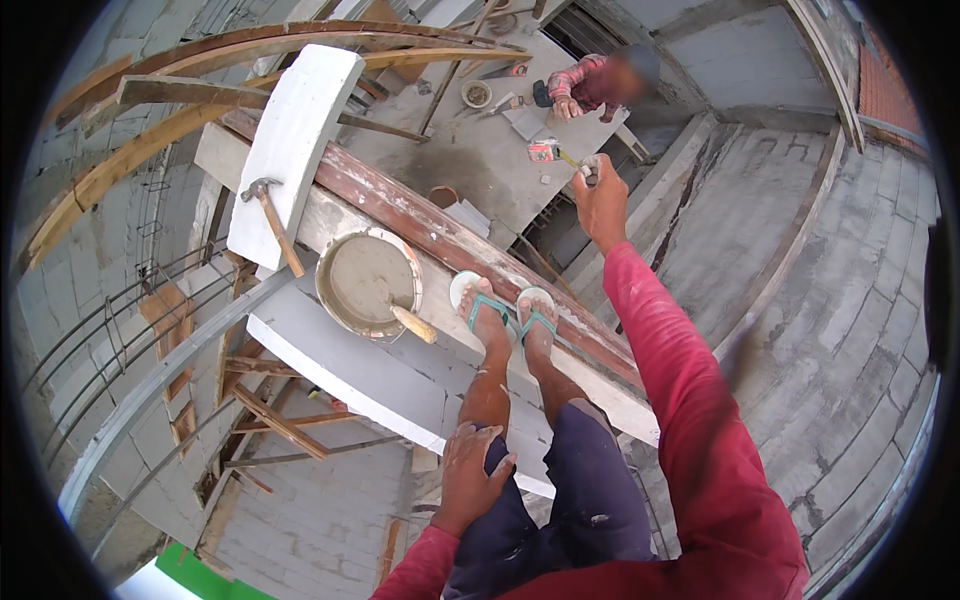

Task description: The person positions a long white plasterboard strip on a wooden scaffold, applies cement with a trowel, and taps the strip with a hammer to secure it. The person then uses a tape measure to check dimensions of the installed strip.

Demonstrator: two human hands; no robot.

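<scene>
My right hand [603, 198] is raised at arm's length, its fingers pinched on the yellow strip of a tape measure [545, 150]. The red and white case shows just beyond my fingertips; whether it hangs or rests on something I cannot tell. On my left thigh lies my left hand [472, 473], dusty, fingers apart and holding nothing. Near my sandalled feet stands a bucket [322, 285] of grey mortar. A wooden-handled tool [413, 324] sticks out of it, its head sunk in the mortar. Left of the bucket, a hammer [272, 222] lies on a long white block [300, 130].
I stand high on a narrow ledge beside a reddish beam [420, 215]. Below, a co-worker [605, 85] is at a lower floor [480, 130] with a small bowl [476, 94]. Curved timbers [190, 95], bent steel bars [120, 340] and a block wall [850, 330] surround me.
</scene>
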